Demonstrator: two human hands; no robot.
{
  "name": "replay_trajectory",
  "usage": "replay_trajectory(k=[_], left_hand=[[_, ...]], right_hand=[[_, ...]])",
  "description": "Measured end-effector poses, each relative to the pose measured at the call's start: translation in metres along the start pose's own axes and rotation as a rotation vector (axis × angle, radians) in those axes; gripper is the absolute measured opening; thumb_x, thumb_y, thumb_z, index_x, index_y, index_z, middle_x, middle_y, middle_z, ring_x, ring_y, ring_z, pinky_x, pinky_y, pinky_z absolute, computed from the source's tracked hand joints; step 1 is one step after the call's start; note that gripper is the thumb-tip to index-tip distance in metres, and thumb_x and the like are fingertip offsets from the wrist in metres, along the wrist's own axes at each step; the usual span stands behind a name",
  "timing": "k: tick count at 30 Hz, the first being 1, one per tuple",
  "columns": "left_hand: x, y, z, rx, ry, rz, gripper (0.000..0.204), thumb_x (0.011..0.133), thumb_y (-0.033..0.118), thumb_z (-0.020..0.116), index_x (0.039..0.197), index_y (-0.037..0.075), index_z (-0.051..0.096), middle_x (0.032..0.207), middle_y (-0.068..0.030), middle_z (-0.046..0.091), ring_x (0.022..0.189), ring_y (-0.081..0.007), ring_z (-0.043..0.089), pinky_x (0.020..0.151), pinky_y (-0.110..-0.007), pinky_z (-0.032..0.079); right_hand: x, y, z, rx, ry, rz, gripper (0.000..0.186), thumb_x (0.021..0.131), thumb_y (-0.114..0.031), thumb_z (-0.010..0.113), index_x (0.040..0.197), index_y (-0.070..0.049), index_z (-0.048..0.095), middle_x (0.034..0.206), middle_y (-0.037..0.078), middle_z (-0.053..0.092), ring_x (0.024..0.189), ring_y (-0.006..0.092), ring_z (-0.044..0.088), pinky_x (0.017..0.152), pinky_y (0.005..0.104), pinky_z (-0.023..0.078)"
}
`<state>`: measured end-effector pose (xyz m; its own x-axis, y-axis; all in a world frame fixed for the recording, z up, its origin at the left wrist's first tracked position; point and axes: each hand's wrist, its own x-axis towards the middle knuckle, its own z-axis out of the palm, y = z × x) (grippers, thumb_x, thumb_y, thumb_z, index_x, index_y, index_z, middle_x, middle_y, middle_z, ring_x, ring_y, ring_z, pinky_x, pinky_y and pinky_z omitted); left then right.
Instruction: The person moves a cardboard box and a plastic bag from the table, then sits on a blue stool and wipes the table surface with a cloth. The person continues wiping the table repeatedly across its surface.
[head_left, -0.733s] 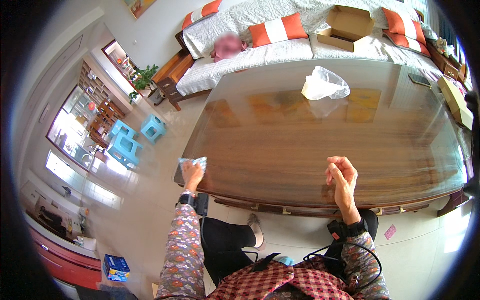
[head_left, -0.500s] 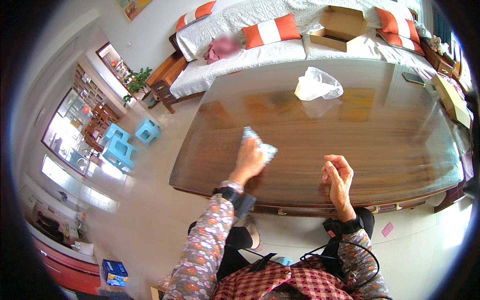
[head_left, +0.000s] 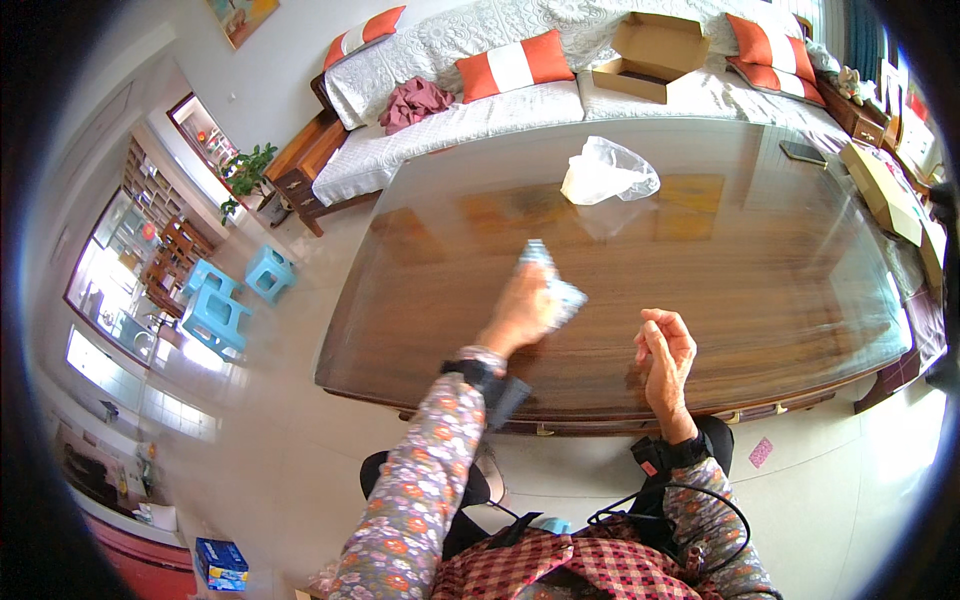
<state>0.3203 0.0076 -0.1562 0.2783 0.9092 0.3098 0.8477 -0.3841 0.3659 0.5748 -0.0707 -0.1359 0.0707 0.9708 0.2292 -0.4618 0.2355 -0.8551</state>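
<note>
My left hand (head_left: 522, 312) is closed on a blue-and-white cloth (head_left: 568, 299), which sticks out past the fingers on the far and right sides. It is pressed toward the glossy brown wooden coffee table (head_left: 430, 340), left of the middle; the cloth is slightly smeared by motion. Over the table's near edge, to the right, my right hand (head_left: 668, 362) has its fingers curled together with the thumb alongside, and nothing shows in them. Farther back on the tabletop lies a crumpled clear plastic bag (head_left: 608, 172) with something white in it.
A dark phone (head_left: 803, 152) lies at the table's far right corner, with a cardboard box (head_left: 880, 190) beside that edge. Behind stands a sofa (head_left: 440, 135) bearing an open carton (head_left: 650, 58). Blue stools (head_left: 215, 315) stand at left. A black cable (head_left: 735, 505) loops by my right forearm.
My left hand has slid the cloth to the right and slightly away across the table. The right hand holds about the same pose. The whole view has shifted a little.
</note>
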Motion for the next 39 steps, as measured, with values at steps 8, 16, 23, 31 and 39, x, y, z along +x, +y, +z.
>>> replay_trajectory(k=[8,16,23,31,39], left_hand=[[-0.179,-0.235,-0.117,0.636,-0.051,-0.573,0.048,0.099,0.030,0.037,0.128,-0.005,0.051,0.139,-0.0260,0.045,0.135,-0.0386,0.036,0.115,-0.045,0.025],[-0.171,-0.229,-0.128,0.557,-0.079,-1.018,0.058,0.098,0.034,0.037,0.135,-0.009,0.045,0.148,-0.0276,0.036,0.140,-0.0414,0.028,0.118,-0.047,0.017],[0.004,-0.117,-0.018,0.337,-0.059,-0.336,0.051,0.094,0.030,0.046,0.129,-0.007,0.047,0.141,-0.0290,0.040,0.133,-0.0418,0.036,0.114,-0.048,0.026],[0.077,0.101,0.088,0.108,-0.218,0.348,0.063,0.094,0.033,0.045,0.141,-0.008,0.034,0.150,-0.0284,0.029,0.142,-0.0406,0.024,0.118,-0.045,0.020],[0.033,0.072,0.048,0.030,-0.161,0.323,0.062,0.088,0.025,0.059,0.137,-0.008,0.040,0.148,-0.0282,0.033,0.139,-0.0419,0.030,0.117,-0.046,0.023]], right_hand=[[-0.002,-0.004,0.003,-0.001,-0.052,0.049,0.012,0.095,-0.012,0.060,0.104,-0.004,0.064,0.073,0.000,0.060,0.055,0.0016,0.047,0.050,0.0169,0.039],[-0.006,-0.002,0.008,0.014,-0.103,0.163,0.013,0.095,-0.011,0.060,0.105,-0.004,0.064,0.076,0.000,0.061,0.060,0.0031,0.051,0.054,0.0183,0.044],[-0.006,-0.004,0.006,-0.003,-0.117,0.157,0.015,0.096,-0.012,0.059,0.106,-0.003,0.064,0.078,-0.001,0.062,0.069,0.0044,0.056,0.057,0.0188,0.045],[0.004,-0.001,-0.007,0.069,-0.038,0.013,0.015,0.095,-0.009,0.059,0.107,-0.001,0.064,0.074,-0.001,0.062,0.060,0.0027,0.050,0.055,0.0176,0.041],[0.001,-0.011,-0.010,0.042,-0.075,-0.024,0.014,0.096,-0.011,0.059,0.105,-0.001,0.063,0.074,0.000,0.060,0.060,0.0037,0.050,0.056,0.0191,0.042]])
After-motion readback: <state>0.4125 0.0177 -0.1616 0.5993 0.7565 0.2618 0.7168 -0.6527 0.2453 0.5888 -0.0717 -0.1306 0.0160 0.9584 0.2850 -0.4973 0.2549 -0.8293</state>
